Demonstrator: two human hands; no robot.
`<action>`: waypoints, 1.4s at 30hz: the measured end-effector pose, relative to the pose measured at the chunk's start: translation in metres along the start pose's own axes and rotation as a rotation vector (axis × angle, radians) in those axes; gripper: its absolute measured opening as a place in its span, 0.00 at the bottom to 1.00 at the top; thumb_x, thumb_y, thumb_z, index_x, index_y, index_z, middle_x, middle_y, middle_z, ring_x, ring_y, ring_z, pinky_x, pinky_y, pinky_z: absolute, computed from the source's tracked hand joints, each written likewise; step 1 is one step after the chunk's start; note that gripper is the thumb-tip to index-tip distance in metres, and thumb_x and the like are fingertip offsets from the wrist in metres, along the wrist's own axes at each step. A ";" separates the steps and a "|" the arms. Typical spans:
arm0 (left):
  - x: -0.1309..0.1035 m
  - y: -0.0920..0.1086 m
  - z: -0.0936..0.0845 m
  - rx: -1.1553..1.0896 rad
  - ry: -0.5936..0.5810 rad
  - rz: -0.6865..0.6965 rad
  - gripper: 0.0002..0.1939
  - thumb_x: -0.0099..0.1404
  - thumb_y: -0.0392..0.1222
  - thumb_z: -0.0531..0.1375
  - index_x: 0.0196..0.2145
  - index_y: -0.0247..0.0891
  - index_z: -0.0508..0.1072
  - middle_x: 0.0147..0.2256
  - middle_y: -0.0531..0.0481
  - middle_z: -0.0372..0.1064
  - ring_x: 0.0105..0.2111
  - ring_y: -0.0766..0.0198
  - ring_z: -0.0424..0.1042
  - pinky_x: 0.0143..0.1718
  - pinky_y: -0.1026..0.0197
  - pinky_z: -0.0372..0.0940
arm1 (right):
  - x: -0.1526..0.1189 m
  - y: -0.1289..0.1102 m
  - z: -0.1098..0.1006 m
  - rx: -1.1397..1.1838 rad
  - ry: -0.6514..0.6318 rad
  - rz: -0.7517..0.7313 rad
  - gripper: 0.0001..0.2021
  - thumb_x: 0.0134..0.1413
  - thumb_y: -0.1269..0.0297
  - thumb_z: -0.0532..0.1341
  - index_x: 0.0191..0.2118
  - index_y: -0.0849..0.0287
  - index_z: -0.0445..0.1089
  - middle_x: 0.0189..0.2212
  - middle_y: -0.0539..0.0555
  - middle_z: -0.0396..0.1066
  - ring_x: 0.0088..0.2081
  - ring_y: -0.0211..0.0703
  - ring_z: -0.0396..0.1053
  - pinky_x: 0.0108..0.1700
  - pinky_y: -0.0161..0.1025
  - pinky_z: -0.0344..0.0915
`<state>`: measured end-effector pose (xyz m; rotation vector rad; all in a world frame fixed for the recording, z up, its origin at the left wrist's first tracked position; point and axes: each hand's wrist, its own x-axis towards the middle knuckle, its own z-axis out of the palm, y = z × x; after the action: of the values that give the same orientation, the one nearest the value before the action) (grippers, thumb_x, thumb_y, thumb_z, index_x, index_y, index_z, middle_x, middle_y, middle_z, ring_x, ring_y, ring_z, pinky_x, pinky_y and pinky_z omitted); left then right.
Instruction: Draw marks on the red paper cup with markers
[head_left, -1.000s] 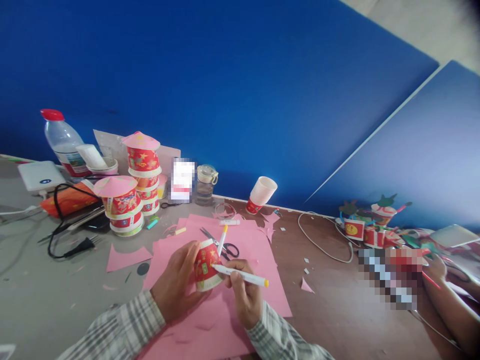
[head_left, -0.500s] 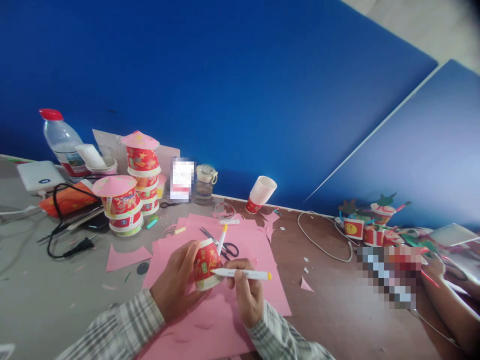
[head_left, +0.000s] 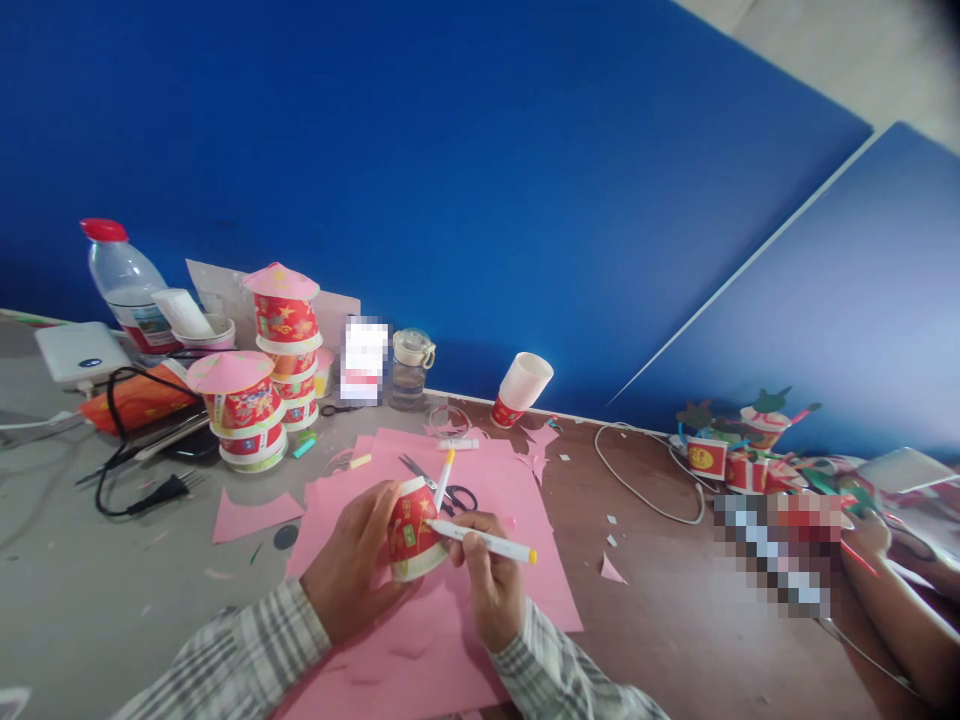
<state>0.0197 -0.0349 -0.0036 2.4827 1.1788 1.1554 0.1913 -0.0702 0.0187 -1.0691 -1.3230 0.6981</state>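
Note:
My left hand [head_left: 358, 555] is closed around a red paper cup [head_left: 414, 535] with gold patterns, its wide white rim facing down. Between the fingers of my right hand [head_left: 491, 580] is a white marker [head_left: 495, 542] with a yellow end, its tip touching or very near the cup's right side. Below both hands lie pink paper sheets [head_left: 540, 590]. Black-handled scissors [head_left: 457, 497] rest on the paper behind the cup, partly hidden by it. A second marker [head_left: 444, 478] with a yellow end leans near them, and a white cap or tube [head_left: 457, 444] lies farther back.
Stacked red cups with pink cone tops [head_left: 244, 410] stand at left, near a bottle [head_left: 127, 285] and a black plug [head_left: 161, 492]. Further back are a glass jar [head_left: 411, 370] and a paper cup stack [head_left: 521, 388]. At right, another person's arm [head_left: 900, 590] reaches toward decorated cups [head_left: 706, 458].
The marker in my right hand has tilted, its tip moving slightly up along the cup and its yellow end dipping a little. My left hand and the cup stay nearly in place.

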 end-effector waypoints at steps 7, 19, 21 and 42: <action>-0.001 -0.001 0.000 0.007 -0.007 0.002 0.47 0.47 0.55 0.61 0.55 0.39 0.38 0.50 0.42 0.53 0.50 0.50 0.54 0.47 0.48 0.60 | 0.001 0.000 0.001 0.003 0.026 -0.019 0.14 0.54 0.56 0.51 0.32 0.58 0.69 0.16 0.46 0.63 0.18 0.40 0.62 0.22 0.35 0.62; 0.000 0.000 -0.002 0.035 -0.020 0.013 0.47 0.47 0.57 0.60 0.55 0.38 0.38 0.50 0.41 0.52 0.50 0.52 0.53 0.47 0.50 0.59 | -0.002 -0.003 0.000 0.017 0.021 0.030 0.15 0.53 0.55 0.52 0.29 0.59 0.69 0.13 0.46 0.62 0.15 0.38 0.60 0.18 0.32 0.60; 0.000 0.000 -0.002 0.035 -0.018 0.012 0.47 0.47 0.57 0.60 0.55 0.38 0.38 0.50 0.42 0.52 0.50 0.52 0.53 0.47 0.50 0.59 | -0.002 -0.003 0.000 0.023 0.035 0.028 0.15 0.53 0.54 0.52 0.29 0.59 0.69 0.13 0.46 0.62 0.15 0.38 0.60 0.18 0.32 0.60; -0.004 -0.005 0.000 0.048 -0.045 0.027 0.49 0.47 0.60 0.59 0.55 0.36 0.36 0.51 0.39 0.51 0.51 0.49 0.52 0.48 0.47 0.58 | -0.006 -0.002 0.002 -0.034 0.011 -0.037 0.14 0.54 0.56 0.50 0.32 0.57 0.70 0.17 0.48 0.64 0.19 0.40 0.62 0.22 0.35 0.62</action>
<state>0.0153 -0.0342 -0.0083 2.5530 1.1781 1.0841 0.1881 -0.0757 0.0184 -1.0721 -1.3461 0.6434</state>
